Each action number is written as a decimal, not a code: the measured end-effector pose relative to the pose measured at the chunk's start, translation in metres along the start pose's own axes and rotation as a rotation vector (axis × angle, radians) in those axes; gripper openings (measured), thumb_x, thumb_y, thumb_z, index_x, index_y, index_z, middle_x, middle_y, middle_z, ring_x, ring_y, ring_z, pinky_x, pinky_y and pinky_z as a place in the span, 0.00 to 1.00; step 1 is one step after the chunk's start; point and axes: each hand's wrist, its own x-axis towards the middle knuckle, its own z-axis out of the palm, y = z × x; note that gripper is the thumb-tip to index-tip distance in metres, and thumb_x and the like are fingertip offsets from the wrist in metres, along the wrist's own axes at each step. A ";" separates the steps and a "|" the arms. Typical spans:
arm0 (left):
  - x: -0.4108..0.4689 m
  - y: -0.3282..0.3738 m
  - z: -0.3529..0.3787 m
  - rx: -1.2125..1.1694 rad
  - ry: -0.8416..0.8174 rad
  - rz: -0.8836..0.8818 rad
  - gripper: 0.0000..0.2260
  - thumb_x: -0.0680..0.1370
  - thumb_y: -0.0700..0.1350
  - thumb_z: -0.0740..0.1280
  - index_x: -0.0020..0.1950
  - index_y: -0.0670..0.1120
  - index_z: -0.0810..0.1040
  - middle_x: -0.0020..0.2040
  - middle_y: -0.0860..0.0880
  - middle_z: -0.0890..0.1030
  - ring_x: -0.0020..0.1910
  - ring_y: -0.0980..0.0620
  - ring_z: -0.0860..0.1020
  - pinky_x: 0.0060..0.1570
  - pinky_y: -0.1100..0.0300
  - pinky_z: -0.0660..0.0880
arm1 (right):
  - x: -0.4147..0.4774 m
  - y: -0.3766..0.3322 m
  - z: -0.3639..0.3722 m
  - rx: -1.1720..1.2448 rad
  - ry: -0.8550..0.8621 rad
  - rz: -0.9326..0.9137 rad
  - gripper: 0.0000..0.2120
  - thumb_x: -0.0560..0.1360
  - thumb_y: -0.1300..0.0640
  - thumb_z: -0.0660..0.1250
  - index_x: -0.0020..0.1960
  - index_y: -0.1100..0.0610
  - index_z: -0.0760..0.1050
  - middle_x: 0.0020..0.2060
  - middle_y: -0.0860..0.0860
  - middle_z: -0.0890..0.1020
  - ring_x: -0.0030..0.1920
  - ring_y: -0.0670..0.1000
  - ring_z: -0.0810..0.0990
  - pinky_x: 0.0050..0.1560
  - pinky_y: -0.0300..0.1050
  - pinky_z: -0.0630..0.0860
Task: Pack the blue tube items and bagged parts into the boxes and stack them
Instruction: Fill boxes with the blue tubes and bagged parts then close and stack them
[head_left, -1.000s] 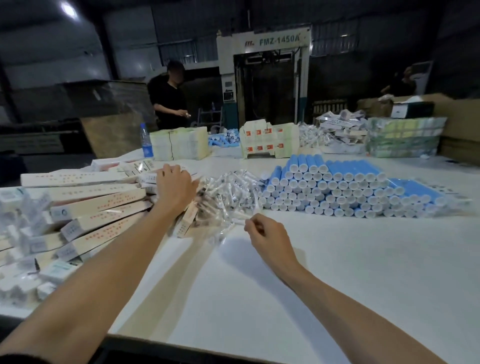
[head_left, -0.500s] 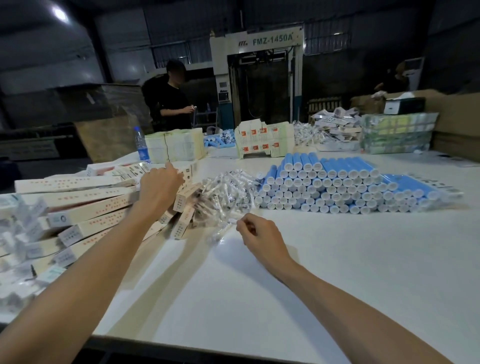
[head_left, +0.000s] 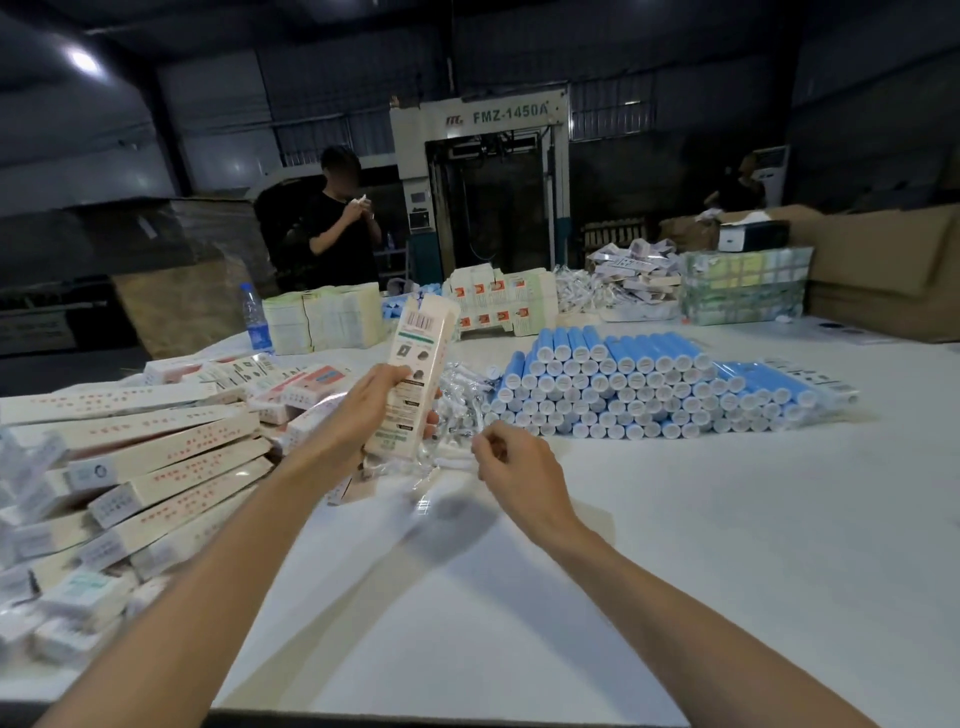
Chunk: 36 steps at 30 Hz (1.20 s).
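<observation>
**Box picked and held upright: loading not yet begun**

Near the tabletop's (head_left: 675, 561) middle, the right hand (head_left: 519, 470) has its fingers curled just above a blurred clear bag (head_left: 428, 499); whether they pinch it cannot be told. Just beyond, the left hand (head_left: 371, 410) grips one box (head_left: 418, 364) upright, fingers wrapped round its lower half, beside the box pile (head_left: 156, 467) along the left edge. Behind it lies the heap of bagged parts (head_left: 462, 395), with the stacked blue tubes (head_left: 623, 384) to its right, toward the far edge. Judged next move — open an end flap, then feed in a bag and a tube.
</observation>
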 end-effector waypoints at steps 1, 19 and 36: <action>0.002 -0.003 0.009 -0.005 -0.019 -0.002 0.21 0.87 0.60 0.60 0.68 0.45 0.78 0.52 0.41 0.89 0.49 0.40 0.89 0.41 0.52 0.85 | 0.005 -0.001 -0.009 0.019 0.013 0.046 0.12 0.83 0.51 0.63 0.43 0.53 0.78 0.34 0.48 0.83 0.39 0.51 0.82 0.44 0.51 0.78; 0.012 -0.081 0.083 -0.436 -0.104 0.025 0.23 0.78 0.52 0.78 0.70 0.44 0.81 0.63 0.42 0.86 0.61 0.39 0.86 0.57 0.45 0.84 | 0.199 0.068 -0.120 -0.487 0.064 0.290 0.19 0.85 0.50 0.61 0.40 0.59 0.68 0.33 0.54 0.70 0.41 0.56 0.73 0.44 0.49 0.70; 0.009 -0.074 0.082 -0.394 -0.117 0.013 0.19 0.79 0.41 0.75 0.70 0.46 0.79 0.60 0.42 0.88 0.61 0.41 0.86 0.62 0.41 0.81 | 0.202 0.051 -0.123 -0.373 0.117 0.307 0.28 0.86 0.64 0.55 0.82 0.64 0.48 0.78 0.64 0.60 0.53 0.61 0.76 0.42 0.53 0.72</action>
